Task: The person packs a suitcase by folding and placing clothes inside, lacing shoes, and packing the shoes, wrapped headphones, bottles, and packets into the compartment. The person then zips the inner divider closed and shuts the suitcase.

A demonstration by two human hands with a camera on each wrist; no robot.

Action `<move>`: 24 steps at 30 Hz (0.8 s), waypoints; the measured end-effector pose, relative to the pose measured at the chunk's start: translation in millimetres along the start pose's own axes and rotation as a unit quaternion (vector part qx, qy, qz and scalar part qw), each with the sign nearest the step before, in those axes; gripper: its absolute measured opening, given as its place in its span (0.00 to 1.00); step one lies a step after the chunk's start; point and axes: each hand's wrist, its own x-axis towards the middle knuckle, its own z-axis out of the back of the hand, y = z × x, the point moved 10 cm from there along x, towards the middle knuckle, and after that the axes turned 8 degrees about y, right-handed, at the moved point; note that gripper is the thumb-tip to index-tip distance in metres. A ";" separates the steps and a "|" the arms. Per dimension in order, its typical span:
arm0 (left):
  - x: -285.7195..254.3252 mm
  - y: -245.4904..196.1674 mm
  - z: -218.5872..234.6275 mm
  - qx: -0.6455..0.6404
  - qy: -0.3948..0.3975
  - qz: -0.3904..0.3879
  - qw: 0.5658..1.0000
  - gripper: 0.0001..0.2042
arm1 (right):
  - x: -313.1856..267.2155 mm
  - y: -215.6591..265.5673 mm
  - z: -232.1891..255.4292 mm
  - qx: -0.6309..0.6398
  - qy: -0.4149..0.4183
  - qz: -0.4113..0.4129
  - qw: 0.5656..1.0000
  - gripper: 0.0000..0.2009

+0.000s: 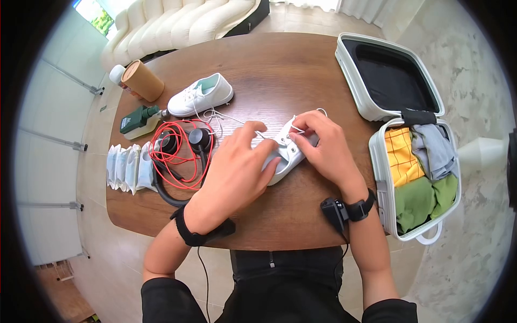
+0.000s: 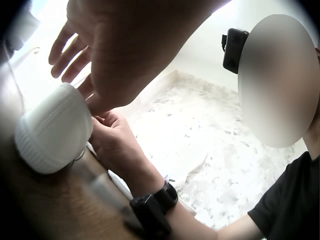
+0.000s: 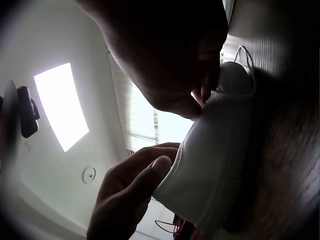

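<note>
A white lace-up shoe (image 1: 285, 171) lies on the table between both hands, its sole down. My right hand (image 1: 328, 148) pinches the white lace at the eyelets with thumb and fingertips. Over the heel end, my left hand (image 1: 234, 169) has its fingers loosely spread, the thumb at the shoe's opening. The left wrist view has the shoe's heel (image 2: 52, 132) below the left hand (image 2: 125, 55). In the right wrist view the left hand (image 3: 127, 187) touches the collar of the shoe (image 3: 215, 155). A second white shoe (image 1: 199, 98) stands farther back, its lace trailing loose.
Black headphones (image 1: 199, 139) with a red cable, several small white packs (image 1: 125, 167), a green bottle (image 1: 139, 121) and a brown cylinder (image 1: 142, 81) are at the left. An open white case (image 1: 377, 183) holding folded clothes stands at the right edge.
</note>
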 end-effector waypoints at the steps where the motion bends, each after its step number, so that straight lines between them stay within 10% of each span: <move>1: -1.6 3.8 2.2 -0.018 -0.016 0.024 0.999 0.10 | -0.6 -1.6 0.3 0.011 -0.001 -0.001 1.000 0.05; 24: -18.6 3.4 -42.9 -0.165 -0.052 0.094 0.980 0.21 | -0.2 -26.5 -5.3 0.091 0.003 -0.063 0.994 0.06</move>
